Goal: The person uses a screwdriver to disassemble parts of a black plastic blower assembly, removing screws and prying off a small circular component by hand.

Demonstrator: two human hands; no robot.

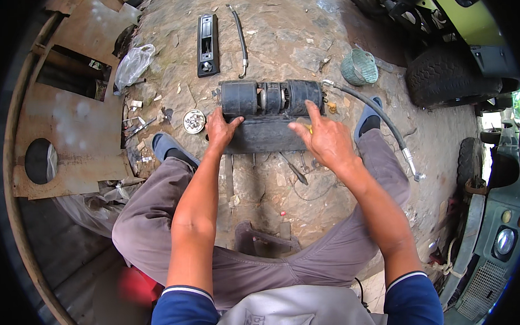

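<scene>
Black, the blower unit [265, 138] sits on the ground [330, 197] before us; our left hand [220, 131] grips its edge, our right hand's [329, 138] hold is unclear. Drums [239, 99] look fitted, the middle section [273, 99] uncovered.

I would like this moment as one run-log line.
left hand: at left end of black unit; right hand: by its right part, contact unclear; nearby: hose

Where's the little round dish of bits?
In the head view, the dish sits on the ground just left of the left hand, by the black unit.
</scene>
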